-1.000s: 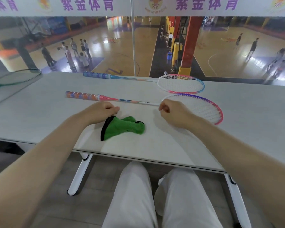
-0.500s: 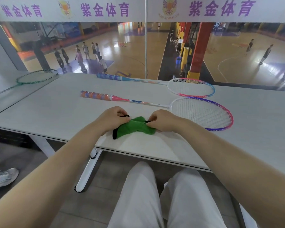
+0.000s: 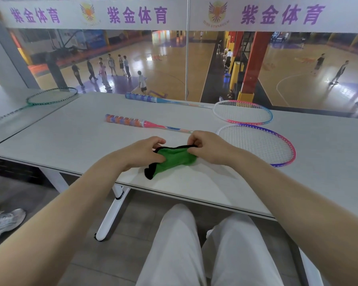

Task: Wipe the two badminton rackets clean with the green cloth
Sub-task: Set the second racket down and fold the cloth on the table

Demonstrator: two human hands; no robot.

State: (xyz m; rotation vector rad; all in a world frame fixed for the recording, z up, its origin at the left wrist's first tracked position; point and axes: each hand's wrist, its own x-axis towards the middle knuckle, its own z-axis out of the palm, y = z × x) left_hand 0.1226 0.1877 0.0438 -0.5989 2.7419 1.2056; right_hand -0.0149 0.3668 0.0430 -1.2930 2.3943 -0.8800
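A green microfibre cloth with black edging (image 3: 172,159) is being held just above the near part of a long white bench (image 3: 70,145) by a seated person in white trousers (image 3: 174,248), its lower corner drooping to the surface. The cloth's left side is being pinched by the left hand (image 3: 142,152), fingers curled around the black hem, while its upper right edge is being gripped by the right hand (image 3: 207,148) between thumb and curled fingers. Just beyond the hands, a badminton racket with an orange-and-blue wrapped handle and a pink-and-purple frame (image 3: 256,144) is lying flat on the bench, its shaft partly hidden behind the right hand. Farther back, near the bench's far edge, a second racket with a blue wrapped handle and a pink-and-light-blue frame (image 3: 243,112) is lying roughly parallel to it, the two heads close together. A green-framed racket (image 3: 52,96) is resting on a neighbouring bench to the left. Behind glass, basketball courts with players (image 3: 112,67) are being overlooked, under a white banner printed with purple characters (image 3: 136,15).
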